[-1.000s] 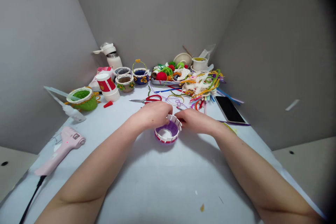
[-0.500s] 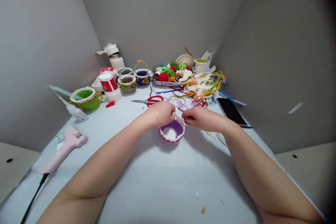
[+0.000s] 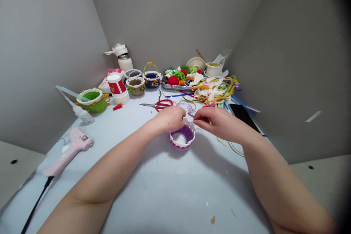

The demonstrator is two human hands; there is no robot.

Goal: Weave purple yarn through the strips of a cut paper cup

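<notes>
Across the scene ran a pale worktop (image 3: 164, 197). At its far side lay a metal tray (image 3: 177, 87) heaped with yarn, a red ball (image 3: 173, 80) at the front. On the left, a green basket (image 3: 98, 106) with a white rim held the end of a translucent stick (image 3: 65, 90). Farther back stood a blue handled basket (image 3: 152, 82), a beige basket (image 3: 135, 90) and a grey basket (image 3: 133, 73), their contents hard to make out. At the far right sat a white tub (image 3: 213, 70) showing yellow at its top.

The left hand (image 3: 173, 117) was pinching the far left rim of a purple-lined slatted basket (image 3: 182, 142), which opened upward on the near side of both hands. The right hand (image 3: 211, 119), thumb and fingertips pressed together, hung just beside the far right rim; whether a thread lay between them was too small to tell. Beyond the left hand rested red-handled scissors (image 3: 159, 106), and left of those a red cap (image 3: 117, 106).
</notes>
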